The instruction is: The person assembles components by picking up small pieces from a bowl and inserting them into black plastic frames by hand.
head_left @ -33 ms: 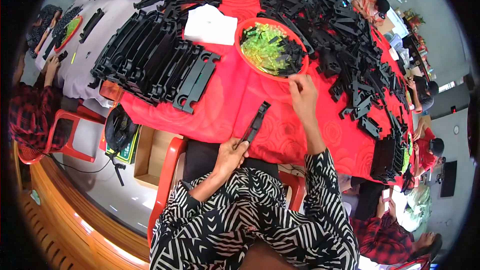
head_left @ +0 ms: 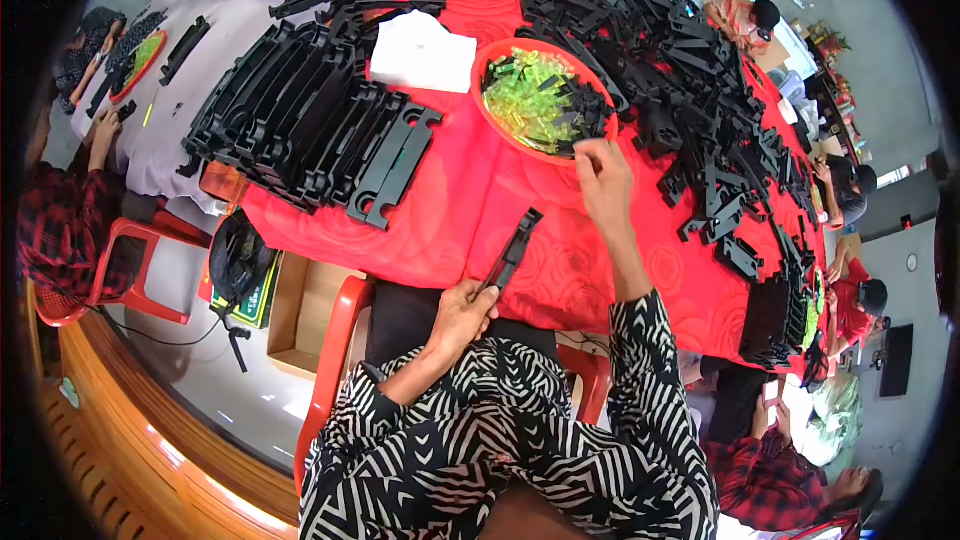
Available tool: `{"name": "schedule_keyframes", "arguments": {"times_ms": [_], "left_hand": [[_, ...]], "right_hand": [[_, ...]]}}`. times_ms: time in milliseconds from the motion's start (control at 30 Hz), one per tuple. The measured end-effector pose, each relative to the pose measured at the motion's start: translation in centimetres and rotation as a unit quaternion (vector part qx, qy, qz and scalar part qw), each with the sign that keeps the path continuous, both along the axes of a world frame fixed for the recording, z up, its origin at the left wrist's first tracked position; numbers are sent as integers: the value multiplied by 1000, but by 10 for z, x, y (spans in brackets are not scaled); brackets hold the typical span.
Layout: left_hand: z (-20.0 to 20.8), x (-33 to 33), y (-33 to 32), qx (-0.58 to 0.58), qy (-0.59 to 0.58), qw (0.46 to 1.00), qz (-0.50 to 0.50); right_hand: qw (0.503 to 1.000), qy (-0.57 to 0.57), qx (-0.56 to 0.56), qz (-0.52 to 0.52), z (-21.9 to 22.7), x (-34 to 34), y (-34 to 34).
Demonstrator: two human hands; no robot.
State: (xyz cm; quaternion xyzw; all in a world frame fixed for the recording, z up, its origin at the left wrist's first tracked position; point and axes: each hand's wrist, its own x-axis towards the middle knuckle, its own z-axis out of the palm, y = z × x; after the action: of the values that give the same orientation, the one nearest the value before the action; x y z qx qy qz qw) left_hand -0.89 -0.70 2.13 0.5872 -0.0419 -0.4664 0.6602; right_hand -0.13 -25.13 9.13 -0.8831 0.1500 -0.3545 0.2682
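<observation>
My left hand [head_left: 464, 316] grips the lower end of a long black plastic part [head_left: 515, 252], which points up and away over the near edge of the red cloth. My right hand [head_left: 607, 182] is at the near right rim of an orange-red basin [head_left: 522, 144], thumb and forefinger pinched together. Whatever those fingertips hold, if anything, is too small to make out. Inside the basin lie many small clear yellow-green tubes [head_left: 525, 105] and small black pieces [head_left: 588, 112].
Left of the basin stands a row of stacked black plastic parts [head_left: 290, 120], beside a folded white cloth [head_left: 424, 52]. A large heap of loose black parts [head_left: 690, 70] covers the right side. Other people sit around the tables. A red chair [head_left: 335, 360] and a cardboard box [head_left: 300, 310] are at my left.
My right hand has shifted very slightly up and left along the basin's rim. The left hand and its black part look almost unmoved.
</observation>
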Motion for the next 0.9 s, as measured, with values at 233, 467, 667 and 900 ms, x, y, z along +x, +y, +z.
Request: {"name": "schedule_keyframes", "arguments": {"times_ms": [233,467,667,900], "left_hand": [[-9,-1,0,-9,-14,1000,0],[-9,3,1,-14,6,1000,-16],[-6,5,-3,-32,32,998,-40],[-16,3,1,-20,40,999,-26]], "right_hand": [[980,132,-145,29,-14,88,-31],[937,303,-169,-37,-23,119,-23],[925,343,-145,-72,-20,122,-27],[936,343,-53,-65,-17,119,-16]]}}
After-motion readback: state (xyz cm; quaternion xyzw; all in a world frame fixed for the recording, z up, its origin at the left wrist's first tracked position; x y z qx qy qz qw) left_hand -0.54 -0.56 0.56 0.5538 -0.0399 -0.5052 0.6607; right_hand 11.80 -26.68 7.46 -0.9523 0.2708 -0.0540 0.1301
